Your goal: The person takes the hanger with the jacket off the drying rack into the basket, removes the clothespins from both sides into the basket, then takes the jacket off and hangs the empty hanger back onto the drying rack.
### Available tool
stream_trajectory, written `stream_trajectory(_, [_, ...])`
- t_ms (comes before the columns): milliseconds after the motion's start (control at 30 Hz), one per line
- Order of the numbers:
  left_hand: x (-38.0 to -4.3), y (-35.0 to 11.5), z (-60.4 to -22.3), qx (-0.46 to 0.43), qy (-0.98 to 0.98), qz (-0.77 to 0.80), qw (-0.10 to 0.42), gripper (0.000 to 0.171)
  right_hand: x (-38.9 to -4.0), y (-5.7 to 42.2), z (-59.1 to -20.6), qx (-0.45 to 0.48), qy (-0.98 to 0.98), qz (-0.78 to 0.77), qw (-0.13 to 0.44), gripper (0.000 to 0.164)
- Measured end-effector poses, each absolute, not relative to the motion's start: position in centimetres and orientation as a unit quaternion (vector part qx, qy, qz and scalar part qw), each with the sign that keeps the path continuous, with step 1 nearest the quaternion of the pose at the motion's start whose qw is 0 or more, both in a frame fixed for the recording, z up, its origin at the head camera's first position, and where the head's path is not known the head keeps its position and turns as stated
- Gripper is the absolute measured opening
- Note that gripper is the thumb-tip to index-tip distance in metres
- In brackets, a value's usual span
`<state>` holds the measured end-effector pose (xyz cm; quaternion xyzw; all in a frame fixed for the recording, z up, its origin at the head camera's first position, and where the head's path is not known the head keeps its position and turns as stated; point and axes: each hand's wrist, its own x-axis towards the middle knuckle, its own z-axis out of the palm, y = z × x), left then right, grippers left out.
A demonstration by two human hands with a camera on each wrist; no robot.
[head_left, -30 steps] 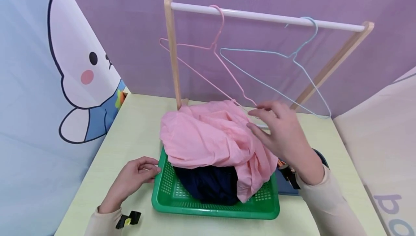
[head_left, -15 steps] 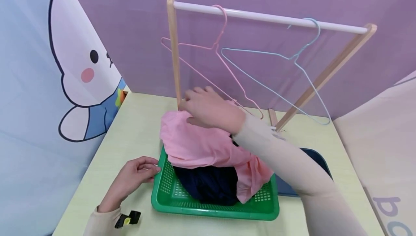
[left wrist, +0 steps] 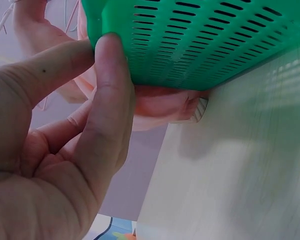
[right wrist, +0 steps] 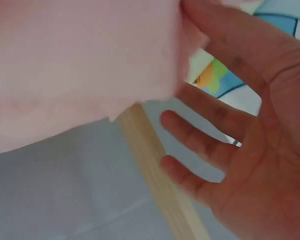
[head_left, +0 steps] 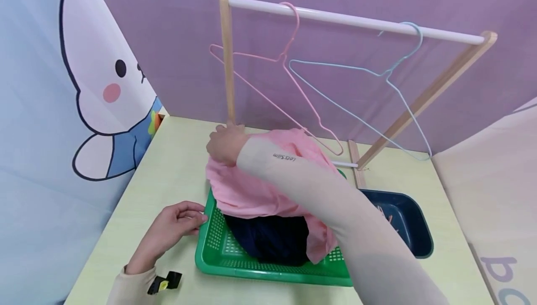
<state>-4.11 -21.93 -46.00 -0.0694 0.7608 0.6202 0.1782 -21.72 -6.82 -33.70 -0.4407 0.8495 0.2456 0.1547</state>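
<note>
A pink cloth garment point(head_left: 251, 193) lies heaped in a green plastic basket point(head_left: 272, 274), over a dark navy cloth point(head_left: 268, 239). My left hand point(head_left: 176, 225) pinches the basket's left rim between thumb and fingers; the left wrist view shows the grip on the rim point(left wrist: 97, 25) from below. Reaching across the heap, my right hand point(head_left: 228, 145) is at the garment's far left corner. In the right wrist view its thumb and index finger meet the edge of the pink cloth point(right wrist: 90, 65), and the other fingers are spread; the index fingertip is hidden behind the cloth.
A wooden rack with a white rail point(head_left: 356, 18) stands behind the basket. From it hang a pink hanger point(head_left: 310, 104) and a light blue hanger point(head_left: 348, 109). A dark blue tray point(head_left: 415, 223) with small clothespin-like pieces sits at the right, partly behind my right forearm.
My right hand has moved left across the pink garment, from its right side to its far left corner. My left hand has stayed on the basket rim.
</note>
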Motion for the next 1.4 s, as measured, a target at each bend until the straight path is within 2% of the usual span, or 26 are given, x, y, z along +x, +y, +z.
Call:
stream_trajectory(433, [-4.2, -22.0, -46.2, -0.060, 0.753, 0.629, 0.184, 0.039, -22.0, -8.0, -37.1, -0.509, 0.819, 0.264, 0.011, 0.029])
stream_trajectory(667, [-4.4, -22.1, -46.4, -0.066, 0.751, 0.628, 0.191, 0.039, -21.7, -6.3, -35.1, -0.517, 0.826, 0.222, -0.007, 0.022])
stream_trajectory(933, [-4.4, -21.9, -46.2, -0.062, 0.752, 0.627, 0.193, 0.038, -18.0, 0.2, -30.4, -0.533, 0.822, 0.163, -0.118, 0.016])
stream_trajectory(1133, [-4.4, -21.8, -46.1, -0.065, 0.752, 0.627, 0.194, 0.038, -14.8, 7.0, -29.9, -0.554, 0.795, 0.163, -0.186, 0.016])
stream_trajectory(1267, [-4.4, -21.8, -46.0, -0.063, 0.757, 0.621, 0.191, 0.038, -12.7, 10.7, -30.9, -0.557, 0.791, 0.156, -0.201, 0.015])
stream_trajectory(1400, [-4.4, -21.8, -45.9, -0.067, 0.760, 0.618, 0.191, 0.038, -10.8, 13.4, -32.5, -0.551, 0.805, 0.132, -0.176, 0.014])
